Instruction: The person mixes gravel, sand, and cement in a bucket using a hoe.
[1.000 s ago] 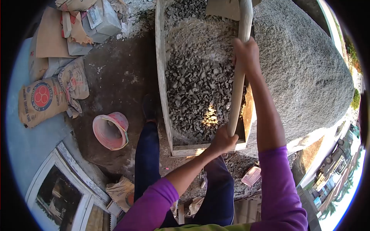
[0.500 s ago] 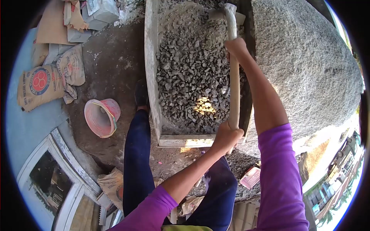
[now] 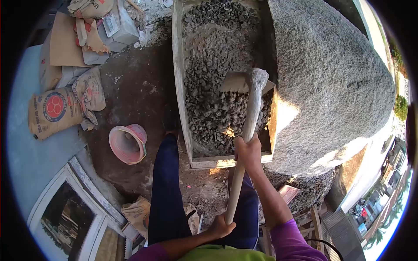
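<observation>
A hoe (image 3: pixel 247 130) with a long wooden handle and a broad metal blade runs from my body out over a long mixing trough (image 3: pixel 181 104). My right hand (image 3: pixel 249 153) is wrapped round the middle of the handle. Close to my body, my left hand (image 3: pixel 221 227) grips the handle's lower end. The blade stands in dark gravel (image 3: pixel 204 117) inside the trough, its lower edge hidden among the stones. Beyond the blade lies wet grey mortar (image 3: pixel 217 48), with more gravel at the far end.
A big heap of grey sand (image 3: pixel 326 87) rises against the trough's right side. Left of the trough sit a pink bucket (image 3: pixel 114 143), cement bags (image 3: pixel 55 111) and grey blocks (image 3: pixel 121 30). A white-framed window (image 3: pixel 69 209) is at lower left.
Both hands have drawn the hoe back toward my body, bringing the blade from the trough's far part to its nearer half. Gravel has been dragged along with it.
</observation>
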{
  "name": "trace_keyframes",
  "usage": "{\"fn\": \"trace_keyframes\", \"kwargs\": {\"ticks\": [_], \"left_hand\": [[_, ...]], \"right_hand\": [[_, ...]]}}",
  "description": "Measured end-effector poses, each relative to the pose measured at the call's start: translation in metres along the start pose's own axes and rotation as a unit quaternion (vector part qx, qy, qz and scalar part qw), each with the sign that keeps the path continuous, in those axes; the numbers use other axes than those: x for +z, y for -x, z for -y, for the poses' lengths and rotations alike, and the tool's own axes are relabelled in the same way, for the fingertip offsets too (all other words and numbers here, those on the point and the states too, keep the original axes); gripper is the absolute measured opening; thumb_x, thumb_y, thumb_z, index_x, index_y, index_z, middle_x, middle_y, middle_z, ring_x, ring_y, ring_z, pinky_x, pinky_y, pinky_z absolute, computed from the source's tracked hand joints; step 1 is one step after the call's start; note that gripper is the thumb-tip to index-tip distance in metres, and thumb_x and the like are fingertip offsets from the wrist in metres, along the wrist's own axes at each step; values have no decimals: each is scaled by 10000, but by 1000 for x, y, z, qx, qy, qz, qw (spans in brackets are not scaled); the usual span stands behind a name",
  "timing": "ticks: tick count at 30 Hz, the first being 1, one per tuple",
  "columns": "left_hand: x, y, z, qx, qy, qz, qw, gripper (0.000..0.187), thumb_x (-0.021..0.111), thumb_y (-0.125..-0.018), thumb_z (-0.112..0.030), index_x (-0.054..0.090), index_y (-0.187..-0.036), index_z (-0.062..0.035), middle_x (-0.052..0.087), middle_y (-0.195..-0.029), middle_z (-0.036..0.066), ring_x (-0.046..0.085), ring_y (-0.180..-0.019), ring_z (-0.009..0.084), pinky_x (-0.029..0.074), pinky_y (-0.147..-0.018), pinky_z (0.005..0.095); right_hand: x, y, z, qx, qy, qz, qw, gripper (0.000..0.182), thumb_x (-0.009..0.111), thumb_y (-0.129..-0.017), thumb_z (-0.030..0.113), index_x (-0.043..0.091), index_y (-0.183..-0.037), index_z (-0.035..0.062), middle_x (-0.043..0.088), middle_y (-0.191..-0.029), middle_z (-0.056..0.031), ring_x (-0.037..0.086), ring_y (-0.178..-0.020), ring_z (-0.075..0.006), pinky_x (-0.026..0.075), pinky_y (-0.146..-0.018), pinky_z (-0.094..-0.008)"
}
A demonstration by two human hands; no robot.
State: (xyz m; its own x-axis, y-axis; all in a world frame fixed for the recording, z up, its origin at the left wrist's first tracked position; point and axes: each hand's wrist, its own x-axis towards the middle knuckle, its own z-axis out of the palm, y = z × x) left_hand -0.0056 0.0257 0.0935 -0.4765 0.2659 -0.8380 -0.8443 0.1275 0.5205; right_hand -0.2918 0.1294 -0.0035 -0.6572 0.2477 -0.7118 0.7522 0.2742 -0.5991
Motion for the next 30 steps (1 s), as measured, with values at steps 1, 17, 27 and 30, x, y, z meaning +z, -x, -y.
{"fn": "trace_keyframes", "kwargs": {"ticks": [1,17,27,30], "left_hand": [[-4,-18,-15,11,-8,-2,1000,180,655,-775,-102,579,-902,0,571,-693,95,611,-657,211,482,-624,404],[23,-326,-151,15,248,-12,968,108,610,-756,-11,507,-735,-33,543,-590,45,527,-441,144,428,-413,310],[39,-146,-27,-80,134,-71,985,135,653,-785,-92,531,-809,-39,550,-639,24,537,-480,128,425,-442,330],[28,-78,-4,-79,103,-79,988,147,664,-777,-93,536,-814,-32,546,-667,36,572,-611,153,461,-571,369]], "right_hand": [[-3,2,13,-8,-26,7,1000,269,635,-863,147,537,-982,-73,632,-678,-136,641,-541,-176,519,-488,-364],[6,-340,66,-91,225,27,970,340,634,-901,203,647,-938,-135,664,-673,-126,690,-536,-249,565,-499,-393],[3,-187,-72,8,141,42,989,513,667,-823,256,608,-1066,-191,706,-808,-270,741,-755,-372,594,-705,-453],[9,-110,-77,-24,148,-18,989,513,668,-806,258,580,-1058,-180,700,-835,-302,735,-802,-401,583,-732,-460]]}}
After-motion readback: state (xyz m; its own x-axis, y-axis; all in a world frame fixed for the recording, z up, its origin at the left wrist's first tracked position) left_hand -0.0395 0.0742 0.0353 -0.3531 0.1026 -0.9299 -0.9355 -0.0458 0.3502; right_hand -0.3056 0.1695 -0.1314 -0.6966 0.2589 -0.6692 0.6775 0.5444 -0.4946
